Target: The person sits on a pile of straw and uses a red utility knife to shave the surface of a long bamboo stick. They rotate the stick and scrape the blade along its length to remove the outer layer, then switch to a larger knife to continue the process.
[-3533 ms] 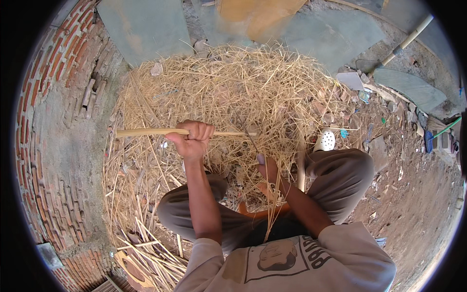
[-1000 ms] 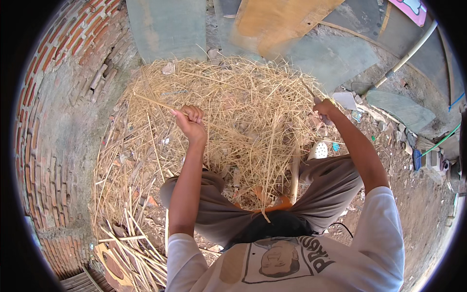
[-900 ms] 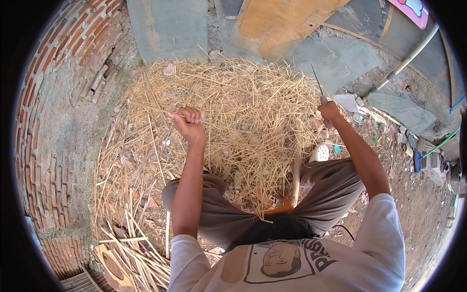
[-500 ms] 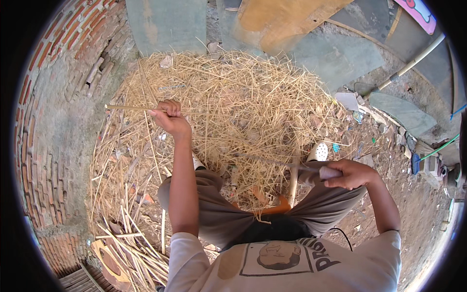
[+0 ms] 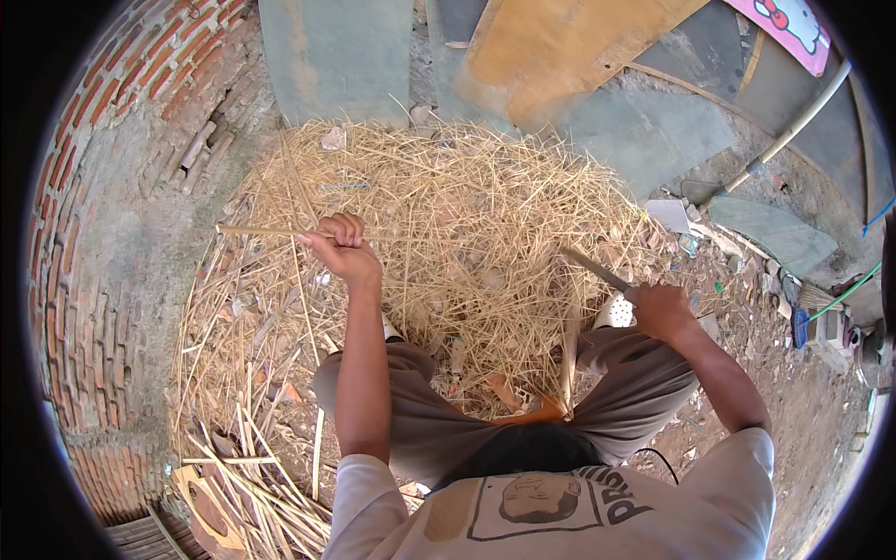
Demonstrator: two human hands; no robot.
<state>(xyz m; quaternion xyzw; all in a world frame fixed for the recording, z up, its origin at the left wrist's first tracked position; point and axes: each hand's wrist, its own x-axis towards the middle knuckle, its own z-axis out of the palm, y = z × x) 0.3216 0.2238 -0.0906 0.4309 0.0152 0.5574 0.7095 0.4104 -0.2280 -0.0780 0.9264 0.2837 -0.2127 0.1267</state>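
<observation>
My left hand (image 5: 342,245) is closed around a thin pale bamboo stick (image 5: 261,230), which juts out to the left, roughly level. A thinner length seems to run on to the right of the fist over the straw, but its end is lost there. My right hand (image 5: 661,310) grips a knife (image 5: 597,271) by its handle, which the fingers mostly cover. The dark blade slants far-left over the edge of the shavings, apart from the stick. Between my knees, a pale upright piece of bamboo (image 5: 568,359) stands beside an orange-brown piece (image 5: 532,412).
A wide heap of straw-like shavings (image 5: 448,205) covers the ground ahead. Several cut sticks (image 5: 271,481) lie at near left. A brick wall (image 5: 112,280) rises on the left. Grey and orange boards (image 5: 569,56) lean at the far side, with a pale pipe (image 5: 793,126) at far right.
My right hand has moved away from me and left, swinging the knife blade from pointing left to pointing far-left. My left hand, still holding the stick, sits slightly nearer and farther right in view.
</observation>
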